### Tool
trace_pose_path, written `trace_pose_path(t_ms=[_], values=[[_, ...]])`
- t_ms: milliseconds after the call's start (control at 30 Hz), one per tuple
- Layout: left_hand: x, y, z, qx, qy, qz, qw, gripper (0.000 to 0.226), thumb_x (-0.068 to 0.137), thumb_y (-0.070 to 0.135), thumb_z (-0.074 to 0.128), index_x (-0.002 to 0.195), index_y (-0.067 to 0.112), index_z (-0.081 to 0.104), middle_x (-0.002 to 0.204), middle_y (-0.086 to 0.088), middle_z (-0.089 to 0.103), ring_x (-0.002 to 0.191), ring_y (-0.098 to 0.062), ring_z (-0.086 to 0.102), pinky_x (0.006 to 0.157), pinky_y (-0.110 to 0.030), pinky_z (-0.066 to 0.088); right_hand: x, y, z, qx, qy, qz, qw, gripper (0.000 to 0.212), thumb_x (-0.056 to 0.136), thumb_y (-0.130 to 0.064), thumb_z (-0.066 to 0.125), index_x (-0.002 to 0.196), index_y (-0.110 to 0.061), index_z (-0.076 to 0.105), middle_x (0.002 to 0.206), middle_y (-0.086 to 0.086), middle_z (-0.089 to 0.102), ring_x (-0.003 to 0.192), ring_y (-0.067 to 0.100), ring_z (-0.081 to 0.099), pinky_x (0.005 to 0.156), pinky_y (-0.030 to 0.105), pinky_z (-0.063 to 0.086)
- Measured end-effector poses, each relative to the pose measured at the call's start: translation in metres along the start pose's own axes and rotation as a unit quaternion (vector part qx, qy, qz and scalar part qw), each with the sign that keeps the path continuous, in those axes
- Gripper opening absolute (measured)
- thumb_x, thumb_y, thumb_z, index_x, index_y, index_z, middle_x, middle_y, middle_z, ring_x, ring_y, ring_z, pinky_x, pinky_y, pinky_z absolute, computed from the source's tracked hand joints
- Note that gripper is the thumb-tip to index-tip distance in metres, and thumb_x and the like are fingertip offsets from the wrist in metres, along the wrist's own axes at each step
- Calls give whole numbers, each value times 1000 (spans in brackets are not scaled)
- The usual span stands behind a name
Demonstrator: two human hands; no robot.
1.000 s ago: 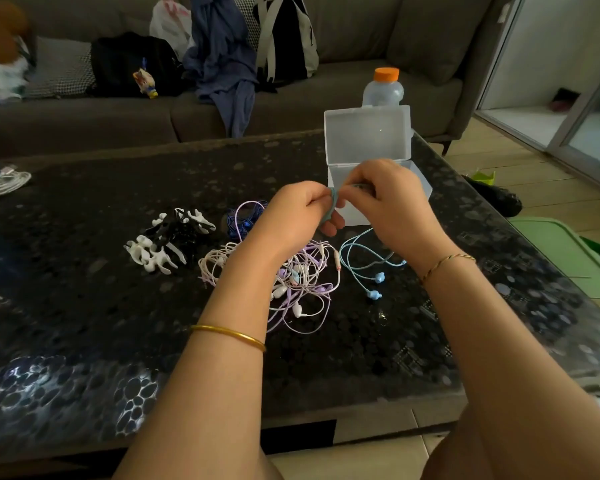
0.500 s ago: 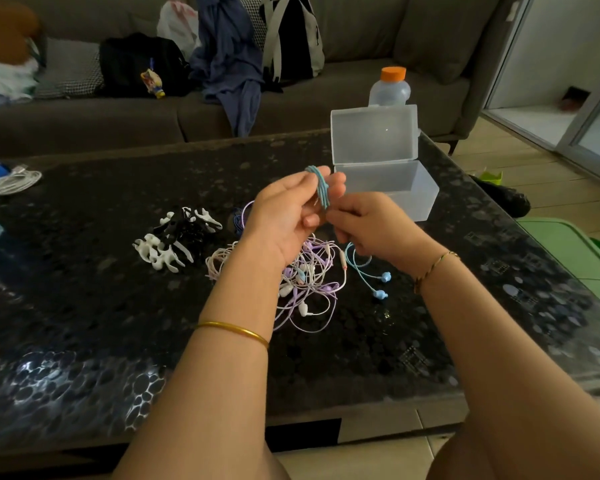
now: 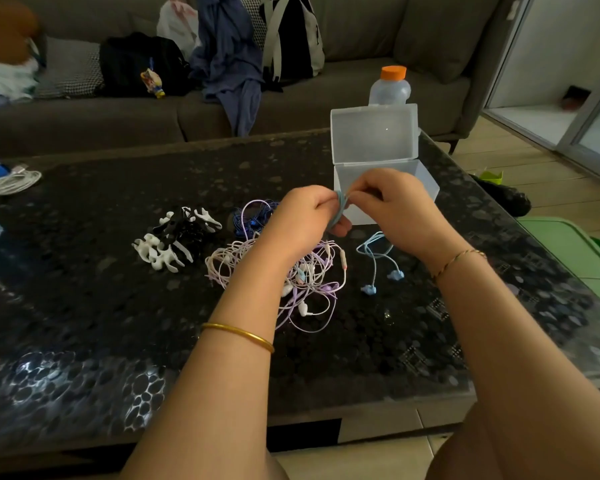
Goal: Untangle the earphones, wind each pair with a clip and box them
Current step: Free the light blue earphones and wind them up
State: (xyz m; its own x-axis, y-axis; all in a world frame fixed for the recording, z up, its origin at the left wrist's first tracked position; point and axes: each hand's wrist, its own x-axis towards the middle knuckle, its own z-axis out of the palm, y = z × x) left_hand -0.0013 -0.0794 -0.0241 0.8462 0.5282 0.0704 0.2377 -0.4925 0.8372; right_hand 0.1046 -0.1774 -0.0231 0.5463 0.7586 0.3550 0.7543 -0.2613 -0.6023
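Note:
My left hand [image 3: 303, 216] grips a wound coil of the light blue earphone cord [image 3: 340, 207] around its fingers. My right hand [image 3: 392, 199] pinches the same cord beside the coil. The cord's loose end with two blue earbuds [image 3: 381, 280] trails on the table below my right wrist. A tangle of purple, pink and white earphones [image 3: 309, 275] lies under my left wrist, with dark blue earphones [image 3: 246, 218] behind it. Black and white winder clips [image 3: 174, 239] sit in a heap to the left. The clear plastic box [image 3: 374, 140] stands with its lid up just behind my hands.
A bottle with an orange cap [image 3: 390, 86] stands behind the box. A coiled white cable [image 3: 11, 181] lies at the table's far left. The sofa behind holds bags and clothes [image 3: 229, 53]. A green bin [image 3: 575, 251] sits off the right edge.
Both hands came together again in front of the box; the left hand, which had shown its palm with the coil, turned over, and the right hand carried the cord up around it.

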Motion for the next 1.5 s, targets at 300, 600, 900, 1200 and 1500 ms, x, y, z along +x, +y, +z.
trace_pose_path(t_ms=[300,600,900,1200,1500], values=[[0,8,-6,-339,-67,-99,933,29,102,9,37,95,8,64,64,7,62,54,1,54,47,-13,31,0,5,5,78,29,28,996,14,96,-15,50,91,-12,63,74,-3,57,63,11,55,60,22,50],[1,13,-3,-515,61,-108,848,22,101,10,40,106,8,62,86,-1,73,75,-4,70,47,-13,29,-6,-1,5,154,-160,94,970,21,95,-17,52,81,-21,66,61,0,62,50,16,57,59,26,54],[5,-3,10,-31,228,64,971,24,97,10,46,105,3,68,98,-5,71,90,-13,68,86,-34,55,-6,-5,-13,177,-191,119,958,15,91,-15,58,88,-5,69,66,10,65,56,16,58,57,17,51],[3,14,15,125,81,41,988,27,97,18,43,110,8,64,100,-8,66,92,-24,59,80,-37,47,-4,6,-12,54,15,48,997,7,87,-15,65,87,-15,71,61,-6,60,50,2,55,50,11,46],[12,4,6,185,213,48,958,27,102,22,40,117,7,57,102,-2,56,84,-13,49,67,-23,32,-7,30,-24,-25,-27,138,990,15,87,-5,62,96,-13,72,92,6,67,82,20,63,73,24,53]])
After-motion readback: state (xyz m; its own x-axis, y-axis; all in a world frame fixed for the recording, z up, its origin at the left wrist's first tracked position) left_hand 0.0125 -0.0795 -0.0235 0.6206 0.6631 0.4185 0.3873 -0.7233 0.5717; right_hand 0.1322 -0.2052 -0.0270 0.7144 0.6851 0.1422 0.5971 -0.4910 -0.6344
